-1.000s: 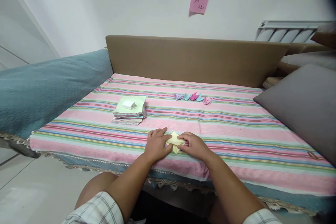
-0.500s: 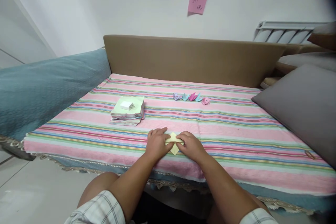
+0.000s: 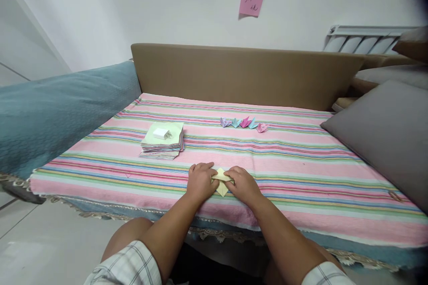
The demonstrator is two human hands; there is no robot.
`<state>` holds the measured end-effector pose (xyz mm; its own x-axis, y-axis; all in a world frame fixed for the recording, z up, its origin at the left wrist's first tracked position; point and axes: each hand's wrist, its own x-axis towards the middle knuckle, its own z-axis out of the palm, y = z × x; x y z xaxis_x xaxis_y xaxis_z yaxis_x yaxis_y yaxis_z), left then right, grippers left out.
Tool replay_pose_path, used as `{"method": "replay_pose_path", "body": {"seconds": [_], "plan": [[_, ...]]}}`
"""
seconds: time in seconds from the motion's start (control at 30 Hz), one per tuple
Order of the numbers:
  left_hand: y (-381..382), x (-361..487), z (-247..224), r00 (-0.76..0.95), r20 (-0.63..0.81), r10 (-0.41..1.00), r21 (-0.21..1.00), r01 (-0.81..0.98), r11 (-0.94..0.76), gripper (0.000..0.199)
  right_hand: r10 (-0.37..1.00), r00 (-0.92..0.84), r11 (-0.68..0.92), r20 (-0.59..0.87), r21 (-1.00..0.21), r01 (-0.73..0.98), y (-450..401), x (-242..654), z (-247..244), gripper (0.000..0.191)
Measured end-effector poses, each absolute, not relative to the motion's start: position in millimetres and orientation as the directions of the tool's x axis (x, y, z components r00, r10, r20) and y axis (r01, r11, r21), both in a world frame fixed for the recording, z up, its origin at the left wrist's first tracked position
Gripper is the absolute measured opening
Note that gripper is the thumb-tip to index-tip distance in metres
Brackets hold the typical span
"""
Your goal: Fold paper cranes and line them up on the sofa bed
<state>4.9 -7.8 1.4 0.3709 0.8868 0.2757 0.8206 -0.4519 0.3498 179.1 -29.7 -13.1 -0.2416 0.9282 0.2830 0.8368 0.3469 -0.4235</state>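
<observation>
"Green paper [image 3: 174,131] tops the stack [image 3: 161,148] at the left, under a white plug adapter [image 3: 161,133] — flat sheets, so I'd count those as not yet begun. What comes after it?"

"The left hand [image 3: 200,182], half curled, thumb and fingers pinching the left side of a yellow paper [image 3: 222,188] on the striped cloth [image 3: 284,158], near the front edge."

"And the other side?"

"The right hand [image 3: 243,185] nips that, fingers bent likewise. Between them the paper shows a band across, with a point above and another below."

"So it's partly folded?"

"I'd say so — some folds are in, but it falls short of the five folded shapes [image 3: 245,122] in a row behind. Those look done; how many folds are left, I can't tell."
</observation>
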Motion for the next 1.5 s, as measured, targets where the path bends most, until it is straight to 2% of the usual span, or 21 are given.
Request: {"method": "replay_pose_path", "body": {"seconds": [0.63,0.87,1.27,1.5], "plan": [[-6,9,4,0.329,0.309,0.892,0.364,0.826,-0.430,0.014,0.954,-0.134,0.251,0.270,-0.465,0.849,-28,172,-10,0.020],[-3,9,0,0.285,0.310,0.907,0.380,0.838,-0.393,0.008,0.973,-0.062,0.163,0.221,-0.473,0.866,-25,170,-9,0.020],[0,9,0,0.272,0.288,0.918,0.383,0.846,-0.371,0.012,0.979,-0.019,0.118,0.203,-0.486,0.866,-22,169,-8,0.018],[1,9,1,0.270,0.282,0.921,0.382,0.849,-0.366,0.014,0.979,0.000,0.111,0.202,-0.542,0.833,-20,174,-7,0.015]]}}
